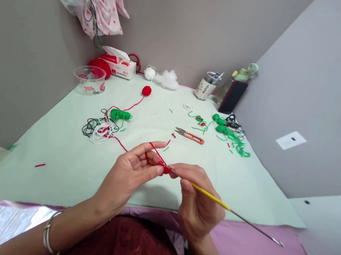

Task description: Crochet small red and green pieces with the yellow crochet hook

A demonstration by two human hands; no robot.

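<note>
My left hand (132,169) pinches a small red crochet piece (166,169) between thumb and fingers. Red yarn (158,153) loops over its raised index finger and runs down to the piece. In my right hand (200,203) is a crochet hook (211,196) with a yellow grip, held like a pencil. Its working tip meets the red piece, partly hidden by the fingers; the other metal end points down to the right. From my left hand the yarn trails back to a red yarn ball (146,91) on the table.
Thread snips (189,135) lie beyond my hands. Green yarn (120,115) and tangled white cord (101,132) sit left; green tassels (237,142) lie right. At the back stand a plastic tub (89,82), tissue pack (120,66), pen cup (206,87) and phone (233,97).
</note>
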